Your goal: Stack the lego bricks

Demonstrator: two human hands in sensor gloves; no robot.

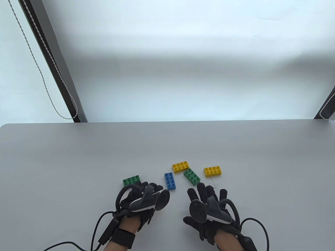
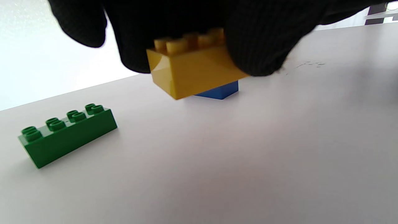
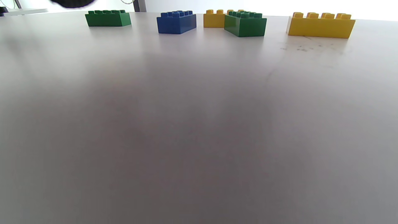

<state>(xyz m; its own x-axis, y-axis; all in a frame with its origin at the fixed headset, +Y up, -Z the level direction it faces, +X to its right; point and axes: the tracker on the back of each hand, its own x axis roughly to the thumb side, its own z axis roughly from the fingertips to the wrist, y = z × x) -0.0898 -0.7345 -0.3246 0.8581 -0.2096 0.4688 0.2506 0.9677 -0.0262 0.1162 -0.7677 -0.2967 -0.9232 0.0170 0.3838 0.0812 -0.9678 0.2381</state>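
1. The left hand is at the near edge of the table, curled palm-down. In the left wrist view its fingers grip the held yellow brick from above, studs up and slightly tilted. This brick is hidden under the hand in the table view. I cannot tell whether it touches the table.
2. The right hand is relaxed and holds nothing. Its fingers are spread and point away from the person, just short of the bricks. Contact with the table cannot be told.
3. The left green brick lies flat with studs up, just beyond the left hand's fingers and partly covered by them in the table view.
4. The blue brick lies between the two hands with its long side running away from the person. In the left wrist view a corner of it shows behind the lower edge of the held yellow brick.
5. The middle yellow brick is the farthest back. The right green brick sits at an angle against its near right corner, and the two appear to touch.
6. The right yellow brick stands apart to the right, beyond the right hand's fingertips.
7. There are faint dark marks on the table just nearer than the right yellow brick.
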